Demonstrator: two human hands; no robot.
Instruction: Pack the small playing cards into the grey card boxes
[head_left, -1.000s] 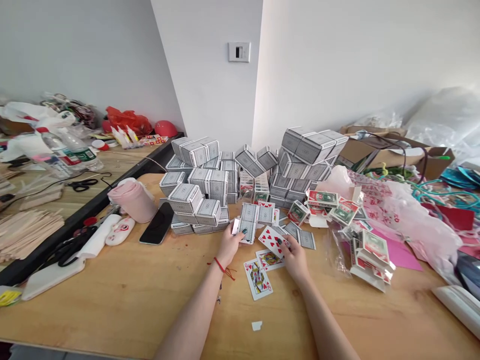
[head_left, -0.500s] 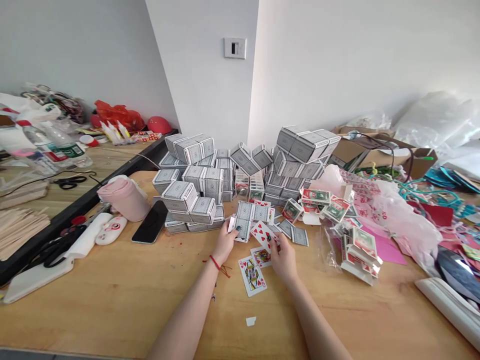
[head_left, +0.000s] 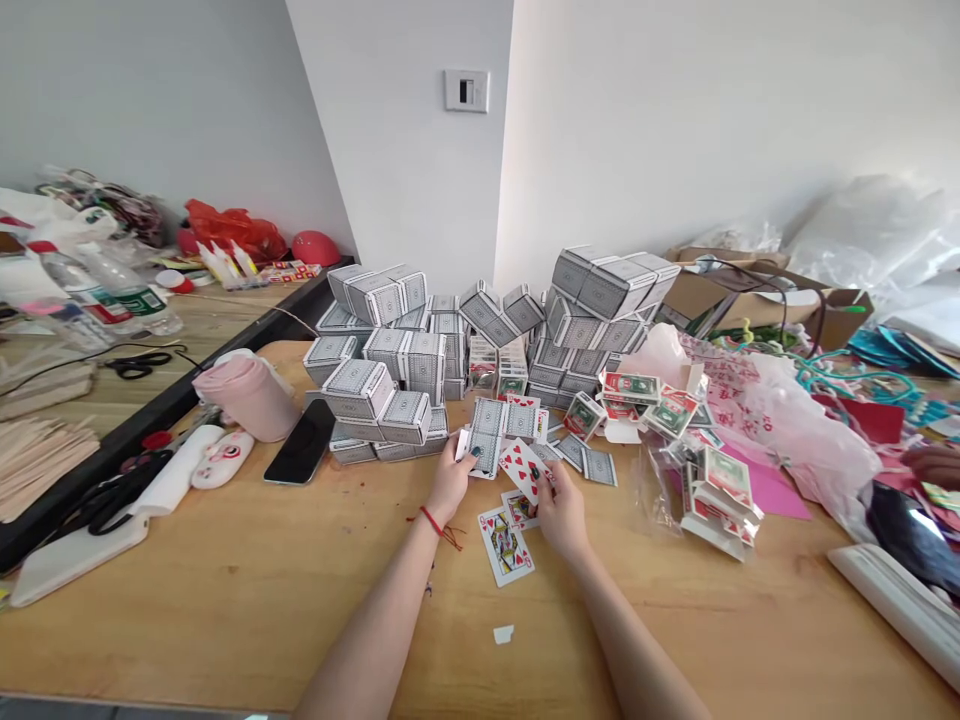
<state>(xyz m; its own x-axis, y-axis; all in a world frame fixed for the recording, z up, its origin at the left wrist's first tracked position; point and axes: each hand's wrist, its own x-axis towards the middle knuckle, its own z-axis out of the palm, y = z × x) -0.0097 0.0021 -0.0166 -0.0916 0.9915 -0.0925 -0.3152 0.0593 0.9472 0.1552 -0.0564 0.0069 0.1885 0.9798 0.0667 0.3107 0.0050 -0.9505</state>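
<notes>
Grey-patterned, rectangular card piece (head_left: 489, 432) sits pinched by the fingers of our left hand (head_left: 450, 482), beyond the white paper queen of hearts (head_left: 506, 547) lying on the pale wooden worktop (head_left: 262, 600). Our right hand (head_left: 561, 515) pinches a white paper card with red hearts (head_left: 521, 466) between thumb and fingers, beyond that queen too and slightly right. We judge a light grip at the edges best, with both pieces kept steady and corners uncreased.
</notes>
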